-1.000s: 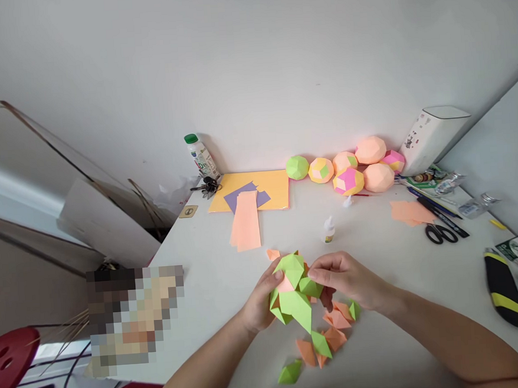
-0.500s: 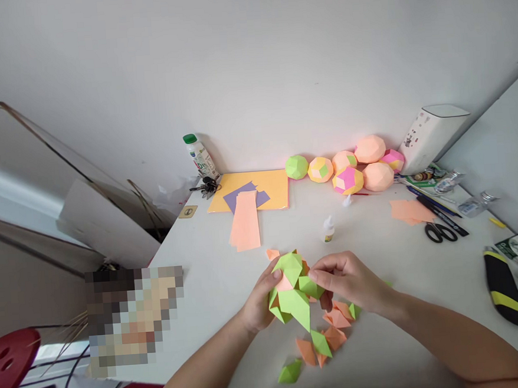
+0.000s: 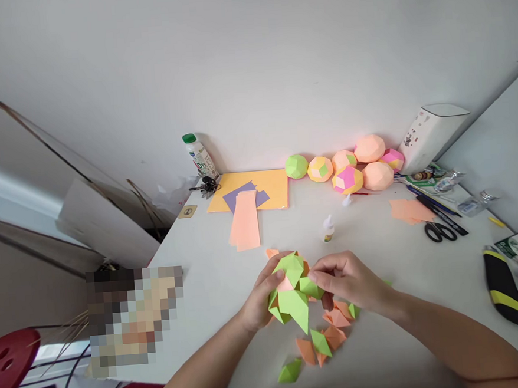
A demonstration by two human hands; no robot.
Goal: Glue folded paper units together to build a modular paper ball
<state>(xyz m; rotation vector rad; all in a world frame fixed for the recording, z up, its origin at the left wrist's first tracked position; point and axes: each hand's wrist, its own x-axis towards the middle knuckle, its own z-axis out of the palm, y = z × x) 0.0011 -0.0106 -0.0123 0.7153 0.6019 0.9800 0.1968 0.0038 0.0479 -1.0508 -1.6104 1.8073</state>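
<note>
Held above the front of the table is a part-built folded-paper model [image 3: 293,303], light green with some peach pieces and pointed flaps standing out. My left hand [image 3: 260,300] grips it from the left, thumb pressed on its face, other fingers hidden behind. At its right side my right hand [image 3: 351,282] pinches the edge of a green paper flap [image 3: 309,287] between thumb and forefinger. Below the hands lie several loose folded pieces, among them a green one [image 3: 289,370] and an orange one [image 3: 305,351].
Several finished paper balls [image 3: 348,180] are lined up by the wall. A small glue bottle [image 3: 328,229] stands beyond my hands. Peach strips [image 3: 247,221] overlap a yellow sheet [image 3: 276,184]. To the right are scissors [image 3: 440,232] and a black-and-yellow object [image 3: 506,286].
Almost nothing differs. The paper model has tilted very slightly in my hands, its lower flap shifting a little left and down.
</note>
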